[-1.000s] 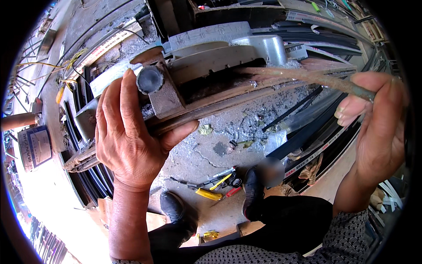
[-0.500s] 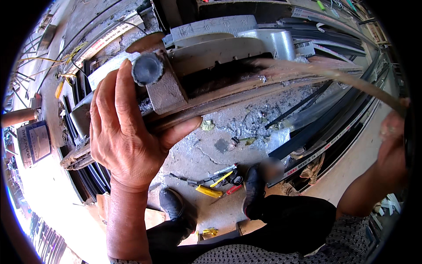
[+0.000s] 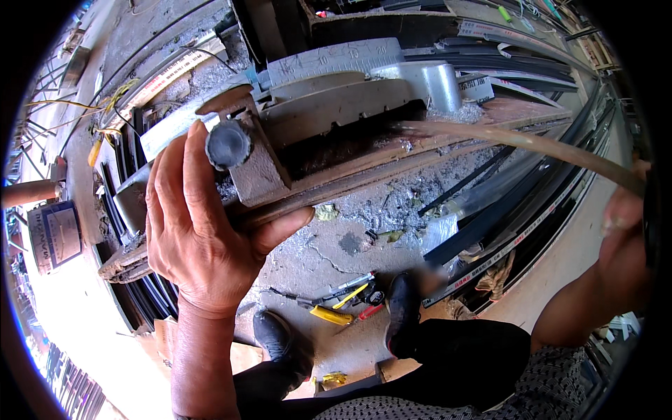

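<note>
My left hand (image 3: 203,231) grips the near edge of a wooden board (image 3: 350,178) under a metal machine. Its thumb lies along the board's lower edge and the fingers reach up beside a round grey knob (image 3: 228,145). The knob sits on a metal block (image 3: 260,168), next to a curved plate with a graduated scale (image 3: 336,59). At the far right my right hand (image 3: 623,210), partly cut off by the picture's edge, is closed around a long thin wooden stick (image 3: 539,143). The stick's other end lies in the dark gap below the machine, by a silver cylinder (image 3: 441,87).
Metal shavings (image 3: 392,203) litter the floor. Hand tools, among them a yellow-handled one (image 3: 331,316), lie between my shoes. Long dark profiles (image 3: 518,210) are stacked at the right. A white bucket (image 3: 54,234) stands at the left, near yellow cables (image 3: 115,98).
The stick was blurred by motion and now shows sharper, its far end slightly lower against the machine. The whole scene has shifted a little down and left. Both hands keep their holds.
</note>
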{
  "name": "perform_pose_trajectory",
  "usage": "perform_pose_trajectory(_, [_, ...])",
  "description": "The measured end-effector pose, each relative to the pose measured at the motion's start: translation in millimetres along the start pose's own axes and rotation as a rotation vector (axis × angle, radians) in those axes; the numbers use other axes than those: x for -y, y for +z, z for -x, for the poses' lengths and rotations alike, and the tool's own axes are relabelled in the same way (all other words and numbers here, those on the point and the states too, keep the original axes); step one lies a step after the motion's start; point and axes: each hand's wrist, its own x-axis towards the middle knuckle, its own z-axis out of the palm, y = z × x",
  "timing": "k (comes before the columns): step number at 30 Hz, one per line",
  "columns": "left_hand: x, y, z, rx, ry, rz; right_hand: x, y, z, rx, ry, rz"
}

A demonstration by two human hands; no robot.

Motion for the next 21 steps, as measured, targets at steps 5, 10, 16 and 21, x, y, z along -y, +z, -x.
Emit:
perform_pose_trajectory(5, [1.3,-2.4,2.1,0.017,-0.008,-0.021,33.3,57.3,17.2,0.038,0.433,-0.45])
perform_pose_trajectory(10, [1.1,-1.1,1.6,0.026,-0.013,0.001,37.0,70.9,10.0,0.008,0.498,-0.456])
perform_pose_trajectory(16, [1.9,2.1,1.7,-0.016,-0.002,0.011,24.7,22.3,26.4,0.063,0.472,-0.33])
perform_pose_trajectory(21, [3.2,-0.1,3.5,-0.005,0.002,-0.015,20.8,25.8,20.9,0.005,0.511,-0.262])
